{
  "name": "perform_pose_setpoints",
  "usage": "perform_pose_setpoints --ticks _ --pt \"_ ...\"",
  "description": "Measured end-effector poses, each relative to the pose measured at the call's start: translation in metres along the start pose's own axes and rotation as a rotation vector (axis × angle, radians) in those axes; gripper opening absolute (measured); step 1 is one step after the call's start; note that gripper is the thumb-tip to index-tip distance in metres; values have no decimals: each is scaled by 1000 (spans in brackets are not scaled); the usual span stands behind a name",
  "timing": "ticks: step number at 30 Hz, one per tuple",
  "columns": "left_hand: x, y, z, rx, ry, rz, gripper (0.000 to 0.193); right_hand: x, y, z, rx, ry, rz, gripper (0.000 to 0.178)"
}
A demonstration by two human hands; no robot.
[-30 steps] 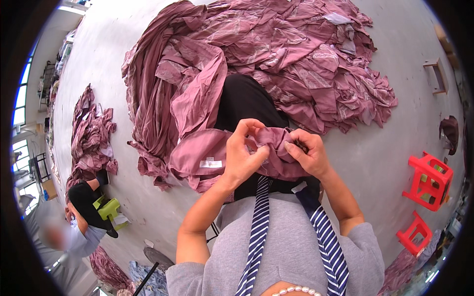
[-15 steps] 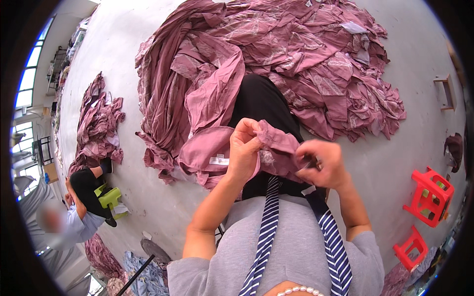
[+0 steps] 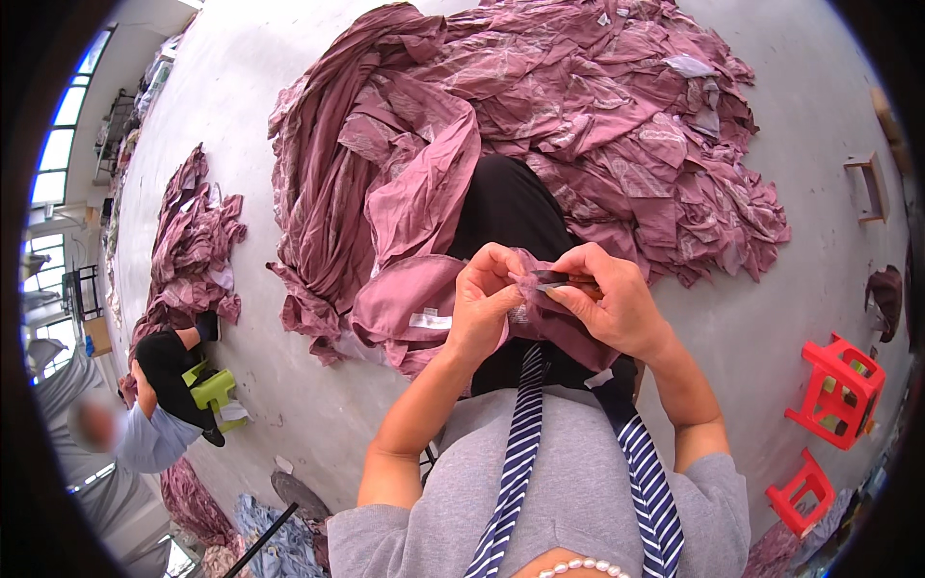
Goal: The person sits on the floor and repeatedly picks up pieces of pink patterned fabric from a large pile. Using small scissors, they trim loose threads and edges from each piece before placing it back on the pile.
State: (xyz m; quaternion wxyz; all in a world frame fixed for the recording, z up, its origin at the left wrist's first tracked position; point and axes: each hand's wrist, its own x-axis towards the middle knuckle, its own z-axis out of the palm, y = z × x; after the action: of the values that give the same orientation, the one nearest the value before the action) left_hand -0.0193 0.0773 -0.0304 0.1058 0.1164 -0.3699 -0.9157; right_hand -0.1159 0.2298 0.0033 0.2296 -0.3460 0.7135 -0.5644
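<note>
I watch both hands meet over the lap at the mauve garment, which lies across the black trousers near the waist. The left hand pinches a gathered fold of it between thumb and fingertips. The right hand has thumb and fingers closed on a small dark tool, its tip at that fold; I cannot tell whether its blades touch the cloth. Left of the left hand, I see 1 white label on the garment. Beyond the knee I have a big mauve heap spread on the floor. On my right stand 2 red stools; on my left, 1 person sits by a green stool.
</note>
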Motion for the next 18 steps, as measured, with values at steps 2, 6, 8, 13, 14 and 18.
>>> perform_pose_setpoints --ticks 2,6,8,13,14,18 --pt "-1 -1 -1 25 1 -16 19 1 -1 -1 -31 -19 -16 23" --pt "-1 2 2 62 7 -51 19 2 3 -2 -69 -17 -59 21" --pt "-1 1 0 55 0 -48 19 1 5 -3 59 41 15 19" --pt "2 8 0 -40 69 -104 21 1 -1 -6 376 72 90 35" --pt "2 9 0 -51 98 -109 20 0 -2 -6 235 15 29 41" --pt "4 12 -3 -91 207 -162 17 3 12 7 -336 78 -330 35"
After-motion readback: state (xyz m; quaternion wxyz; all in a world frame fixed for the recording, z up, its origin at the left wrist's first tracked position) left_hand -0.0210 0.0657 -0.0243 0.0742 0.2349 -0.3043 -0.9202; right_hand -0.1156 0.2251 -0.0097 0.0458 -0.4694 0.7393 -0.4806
